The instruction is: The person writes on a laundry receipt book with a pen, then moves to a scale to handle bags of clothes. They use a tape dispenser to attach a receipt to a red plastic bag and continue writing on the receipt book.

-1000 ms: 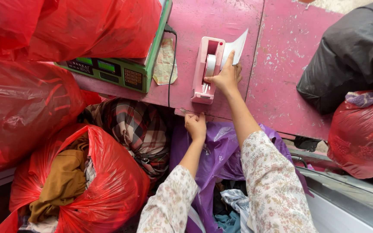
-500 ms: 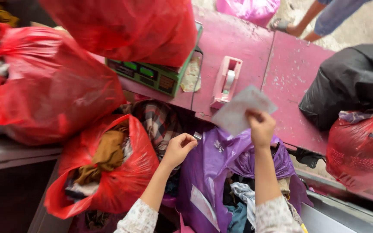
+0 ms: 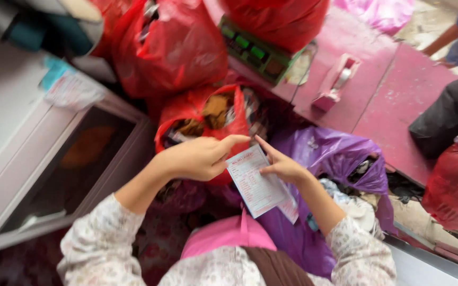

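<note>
Far left: white cabinet (image 3: 6, 106) with a dark glass-fronted opening below it. Next right, red bags (image 3: 170, 47) stacked at the far side; an open red bag (image 3: 202, 114) of clothes sits nearer, just beyond the hands. Left hand (image 3: 197, 158) is loosely curled, index finger extended, fingertip touching the top left edge of the paper slip (image 3: 256, 182). Slip is centre frame, tilted, printed side up, over the purple bag (image 3: 335, 153). Right hand (image 3: 282, 165) pinches the slip's right edge, index finger pointing along its top. Far centre: green scale (image 3: 253, 50) under a red bag, on the pink table (image 3: 393, 90). Pink tape dispenser (image 3: 337, 82) right of the scale. Far right: black bag (image 3: 449, 119), another red bag (image 3: 457, 182) nearer.
</note>
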